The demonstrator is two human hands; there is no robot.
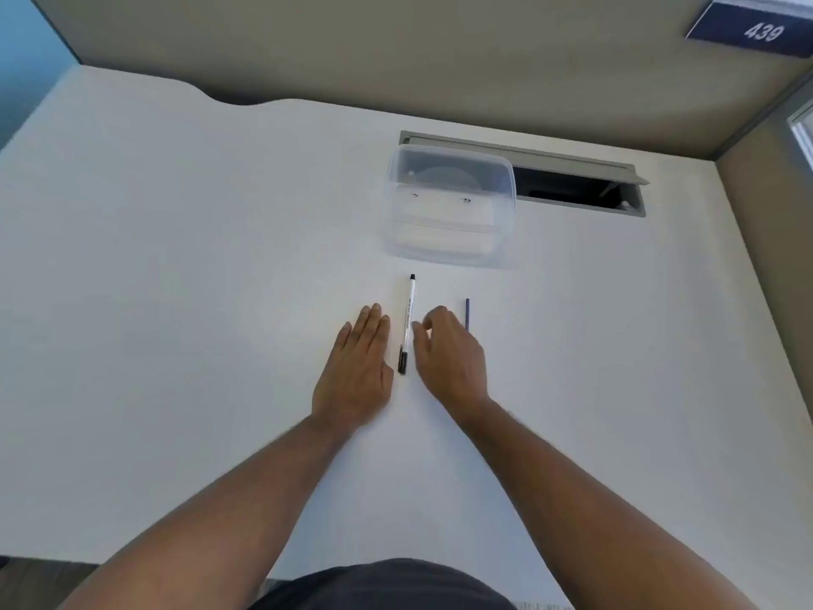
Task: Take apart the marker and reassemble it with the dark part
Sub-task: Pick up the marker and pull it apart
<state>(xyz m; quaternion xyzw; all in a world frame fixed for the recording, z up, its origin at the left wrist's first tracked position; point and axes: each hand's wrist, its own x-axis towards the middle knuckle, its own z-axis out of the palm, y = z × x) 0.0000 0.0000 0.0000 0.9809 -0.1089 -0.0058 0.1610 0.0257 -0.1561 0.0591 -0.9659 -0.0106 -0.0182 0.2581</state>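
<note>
Bare forearms, no sleeves — dark grey garment (pixel 387 585) below.

Bright, even light; soft focus, wide-angle edge distortion.

Single view only, head-mounted on the person, wide-angle. It looks forward and steeply down onto a white desk (pixel 176 257), with both forearms entering from the bottom edge. The near desk edge sits at frame bottom; the partition wall (pixel 396 50) closes the top. Straight edges bow visibly. No second view shares the scene.
</note>
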